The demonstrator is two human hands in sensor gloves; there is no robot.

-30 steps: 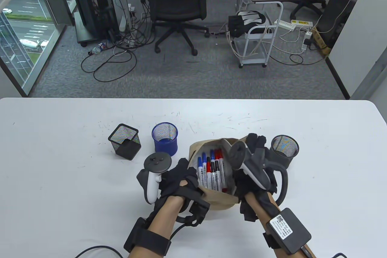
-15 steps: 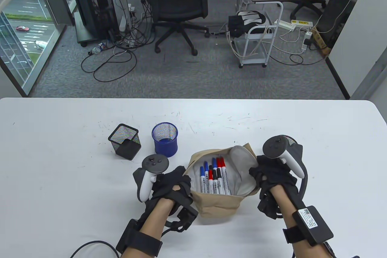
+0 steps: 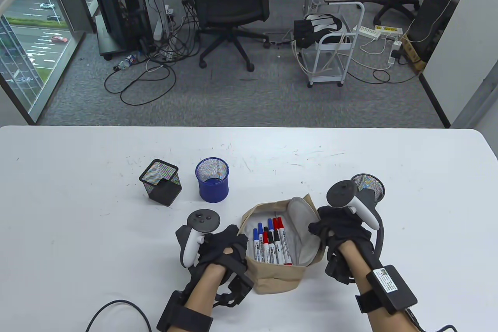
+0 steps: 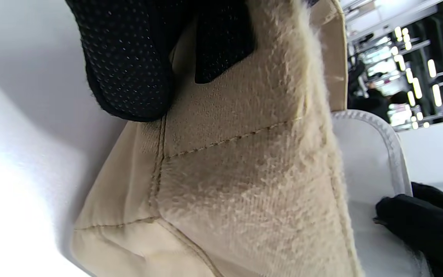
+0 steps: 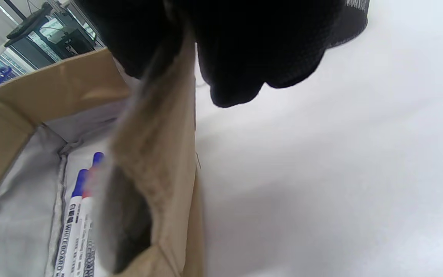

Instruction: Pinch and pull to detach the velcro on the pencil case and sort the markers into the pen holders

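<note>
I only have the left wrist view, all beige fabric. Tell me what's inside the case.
Observer: Markers with blue, red and black caps lie side by side in the open case.
Operator: Report what the right hand is doing.
Observer: The right hand pinches the case's right flap, holding it open.
Operator: Name the holders on the table.
Observer: A square black holder and a blue round holder stand beyond the left hand; a round black holder stands behind the right hand.
</note>
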